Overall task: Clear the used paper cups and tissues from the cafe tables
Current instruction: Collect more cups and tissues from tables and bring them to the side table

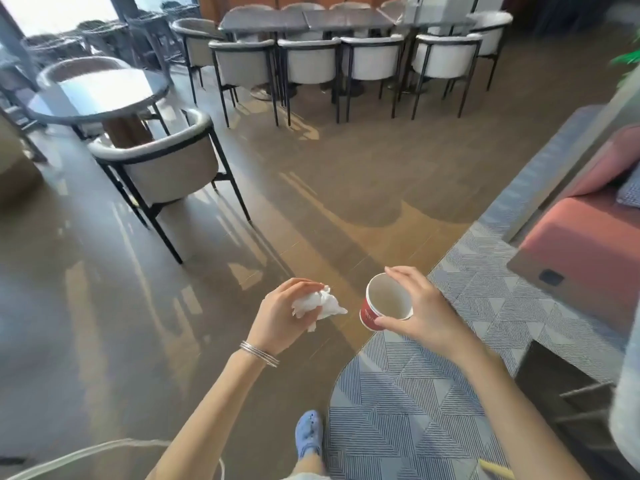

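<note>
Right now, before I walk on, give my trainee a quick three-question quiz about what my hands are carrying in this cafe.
1. True or false: the left hand grips a crumpled tissue.
2. Pick one: the red paper cup held by the right hand is A) capped with a lid, B) open-topped and held in the air above the floor, C) standing on the round table.
3. Fill in: the thin bracelets sit on the wrist of the ___ hand.

Key: 1 true; 2 B; 3 left.
</note>
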`<state>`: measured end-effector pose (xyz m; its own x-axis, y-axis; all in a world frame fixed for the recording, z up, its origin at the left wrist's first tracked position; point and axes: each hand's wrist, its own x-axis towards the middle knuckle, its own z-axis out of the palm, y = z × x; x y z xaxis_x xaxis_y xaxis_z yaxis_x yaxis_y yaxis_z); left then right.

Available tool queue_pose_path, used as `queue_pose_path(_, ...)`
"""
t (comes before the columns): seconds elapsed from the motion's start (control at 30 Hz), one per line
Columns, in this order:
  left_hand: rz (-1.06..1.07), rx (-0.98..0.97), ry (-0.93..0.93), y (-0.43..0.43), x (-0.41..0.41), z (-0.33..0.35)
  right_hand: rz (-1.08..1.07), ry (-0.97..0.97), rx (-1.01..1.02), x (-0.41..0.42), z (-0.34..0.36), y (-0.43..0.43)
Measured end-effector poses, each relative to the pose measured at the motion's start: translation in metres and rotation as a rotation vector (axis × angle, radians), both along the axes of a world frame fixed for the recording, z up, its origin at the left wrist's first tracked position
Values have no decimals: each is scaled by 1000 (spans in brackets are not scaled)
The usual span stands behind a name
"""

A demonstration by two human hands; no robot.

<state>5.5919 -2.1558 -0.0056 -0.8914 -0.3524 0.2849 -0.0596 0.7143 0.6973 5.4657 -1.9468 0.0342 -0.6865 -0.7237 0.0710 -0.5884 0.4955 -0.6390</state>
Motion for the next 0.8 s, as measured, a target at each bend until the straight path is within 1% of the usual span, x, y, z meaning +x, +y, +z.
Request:
queue_pose_path(0.23, -100, -12, 17, -79, -114, 16, -118, 38, -25, -89, 8, -62)
queue_pose_path(0.33, -126, 10, 11, -96, -155, 12, -143, 54, 1, -123, 1, -76)
queue_pose_path(0.5, -182, 10, -43, -117, -231, -3, -174, -1, 34, -187, -20, -96)
queue_pose_path(0.67, -212, 42, -38, -134, -331, -14, -192, -34, 60, -283, -31, -114)
queue_pose_path(0.8, -205, 28, -17, -148, -424, -10, -219, -41, 43, -375, -22, -128)
